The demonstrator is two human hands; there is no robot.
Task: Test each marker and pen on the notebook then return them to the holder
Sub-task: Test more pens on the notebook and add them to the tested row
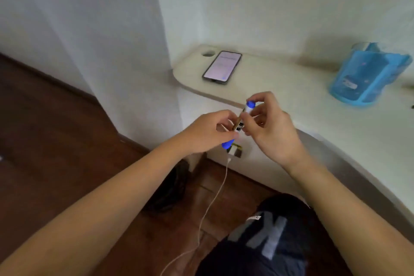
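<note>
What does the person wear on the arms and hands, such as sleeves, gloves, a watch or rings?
Nothing worn shows. The left forearm and the right forearm are bare to the frame edge, with no sleeve. The left hand and the right hand have no gloves, and no watch, bracelet or ring is visible, though blur could hide a thin ring.

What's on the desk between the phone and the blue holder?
Nothing. In the head view, only bare white desk lies between the phone and the blue holder.
</note>
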